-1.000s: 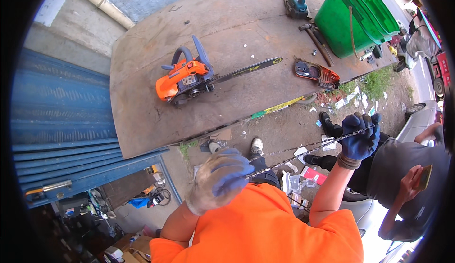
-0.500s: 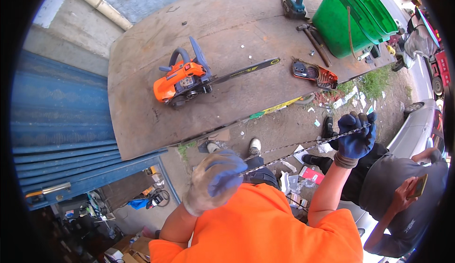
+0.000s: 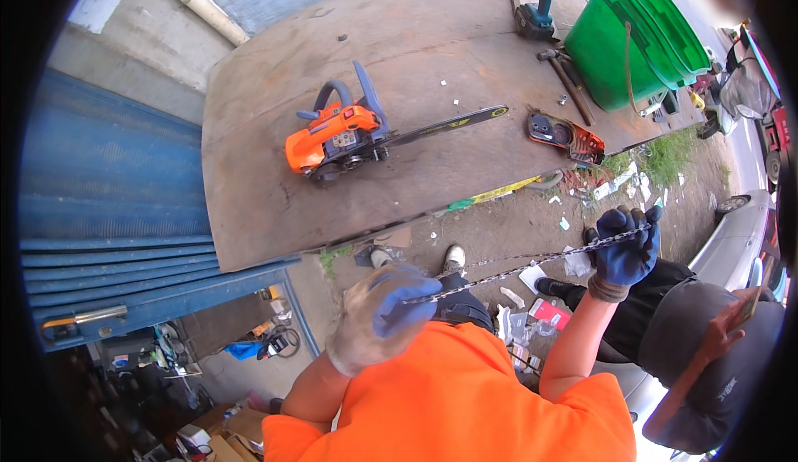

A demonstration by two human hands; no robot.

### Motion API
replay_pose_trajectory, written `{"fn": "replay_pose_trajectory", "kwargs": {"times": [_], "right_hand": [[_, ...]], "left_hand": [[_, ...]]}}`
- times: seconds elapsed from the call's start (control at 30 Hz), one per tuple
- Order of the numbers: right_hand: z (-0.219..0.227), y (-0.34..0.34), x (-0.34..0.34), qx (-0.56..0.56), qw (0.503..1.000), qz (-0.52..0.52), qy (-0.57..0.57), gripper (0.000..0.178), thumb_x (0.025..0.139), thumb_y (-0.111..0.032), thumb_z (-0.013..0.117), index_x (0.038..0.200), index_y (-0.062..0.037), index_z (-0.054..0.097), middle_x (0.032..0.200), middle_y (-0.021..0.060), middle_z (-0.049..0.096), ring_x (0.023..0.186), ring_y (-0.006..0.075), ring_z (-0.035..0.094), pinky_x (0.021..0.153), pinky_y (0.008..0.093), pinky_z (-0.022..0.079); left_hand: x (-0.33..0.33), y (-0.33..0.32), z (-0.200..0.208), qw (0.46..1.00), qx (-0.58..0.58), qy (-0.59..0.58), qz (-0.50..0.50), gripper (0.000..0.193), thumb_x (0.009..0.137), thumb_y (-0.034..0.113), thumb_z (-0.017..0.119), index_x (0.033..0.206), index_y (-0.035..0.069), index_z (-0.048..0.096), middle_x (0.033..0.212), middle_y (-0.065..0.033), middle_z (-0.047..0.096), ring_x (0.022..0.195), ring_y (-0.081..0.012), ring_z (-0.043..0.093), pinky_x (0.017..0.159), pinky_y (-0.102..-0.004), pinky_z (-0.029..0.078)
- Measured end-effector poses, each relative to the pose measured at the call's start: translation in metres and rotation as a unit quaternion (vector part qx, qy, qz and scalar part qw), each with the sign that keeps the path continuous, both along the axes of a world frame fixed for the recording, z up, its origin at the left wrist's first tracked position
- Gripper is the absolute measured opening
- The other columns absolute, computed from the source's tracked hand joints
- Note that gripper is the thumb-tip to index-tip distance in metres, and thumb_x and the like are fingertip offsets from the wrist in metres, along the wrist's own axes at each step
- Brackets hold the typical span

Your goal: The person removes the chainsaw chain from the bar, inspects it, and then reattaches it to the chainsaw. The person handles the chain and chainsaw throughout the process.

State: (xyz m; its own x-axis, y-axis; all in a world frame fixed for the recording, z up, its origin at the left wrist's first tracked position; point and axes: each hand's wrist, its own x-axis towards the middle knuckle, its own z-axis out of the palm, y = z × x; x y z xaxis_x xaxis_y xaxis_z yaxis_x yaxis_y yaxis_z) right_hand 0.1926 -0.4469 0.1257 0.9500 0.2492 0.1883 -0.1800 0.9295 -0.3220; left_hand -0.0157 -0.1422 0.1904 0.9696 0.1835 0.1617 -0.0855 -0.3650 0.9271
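A saw chain [image 3: 525, 263] is stretched as a narrow loop between my gloved hands, above the ground in front of the table. My left hand [image 3: 384, 314], in a grey and blue work glove, is closed on its left end. The other end is gripped by my right hand [image 3: 625, 247], held higher, with the chain running across its fingers. On the table lies an orange and grey chainsaw [image 3: 334, 139], its guide bar [image 3: 453, 126] pointing right with no chain around it. Right of the bar tip rests an orange and black side cover [image 3: 567, 136], inner side up.
The brown tabletop [image 3: 274, 204] also carries a hammer [image 3: 572, 88], a cordless drill [image 3: 540, 0] and green buckets [image 3: 628, 46]. A person in dark clothes [image 3: 698, 329] is close on my right. Litter [image 3: 549, 312] covers the ground, and a blue shutter [image 3: 116, 163] stands left.
The two chain strands have come closer together, and the loop's left end now shows at my left fingers. The view has shifted slightly, so the table things appear farther right.
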Motion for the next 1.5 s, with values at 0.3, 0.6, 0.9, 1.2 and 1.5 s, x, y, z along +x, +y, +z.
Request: {"fn": "replay_pose_trajectory", "kwargs": {"times": [0.3,0.6,0.9,1.2,1.5], "right_hand": [[-0.008,0.000,0.002,-0.058,0.998,0.002,0.002,0.031,0.100,-0.017,0.044,0.123,-0.0030,0.059,0.084,0.0036,0.059,0.083,0.0169,0.054,0.088,0.0396,0.042],[-0.022,0.017,0.020,-0.195,0.979,0.042,0.052,0.033,0.097,-0.013,0.054,0.127,0.0016,0.056,0.102,0.0055,0.065,0.083,0.0126,0.060,0.080,0.0291,0.048],[-0.074,0.108,-0.001,-0.425,0.889,0.163,0.052,0.030,0.093,-0.008,0.061,0.118,0.0074,0.061,0.093,0.0068,0.068,0.079,0.0121,0.063,0.077,0.0242,0.049],[-0.009,0.205,-0.045,-0.395,0.873,0.241,-0.155,0.044,0.090,-0.014,0.064,0.131,0.0016,0.055,0.116,0.0081,0.065,0.097,0.0117,0.063,0.084,0.0267,0.051],[0.063,0.247,-0.052,-0.344,0.844,0.387,-0.141,0.032,0.090,-0.007,0.061,0.120,0.0020,0.063,0.094,0.0017,0.066,0.079,0.0056,0.058,0.071,0.0222,0.050]], "left_hand": [[-0.006,-0.002,0.003,0.987,-0.112,0.102,0.046,0.027,0.080,-0.001,0.070,0.107,-0.002,0.065,0.095,-0.0114,0.068,0.080,-0.0194,0.068,0.072,-0.0315,0.054],[0.003,0.018,0.019,0.927,-0.324,0.096,0.162,0.024,0.096,0.010,0.057,0.106,-0.012,0.062,0.082,-0.0126,0.069,0.065,-0.0177,0.067,0.063,-0.0297,0.054],[0.009,0.027,0.027,0.952,-0.210,0.032,0.220,0.034,0.099,0.018,0.052,0.109,-0.012,0.062,0.060,0.0009,0.044,0.057,-0.0159,0.062,0.061,-0.0310,0.055],[0.010,0.037,0.032,0.981,-0.019,-0.086,0.170,0.025,0.098,0.006,0.050,0.116,-0.009,0.061,0.084,-0.0115,0.064,0.061,-0.0142,0.064,0.057,-0.0288,0.057],[-0.002,0.052,0.055,0.983,0.018,-0.031,0.179,0.026,0.091,-0.003,0.053,0.115,-0.009,0.061,0.089,-0.0148,0.066,0.063,-0.0133,0.065,0.060,-0.0275,0.058]]}}
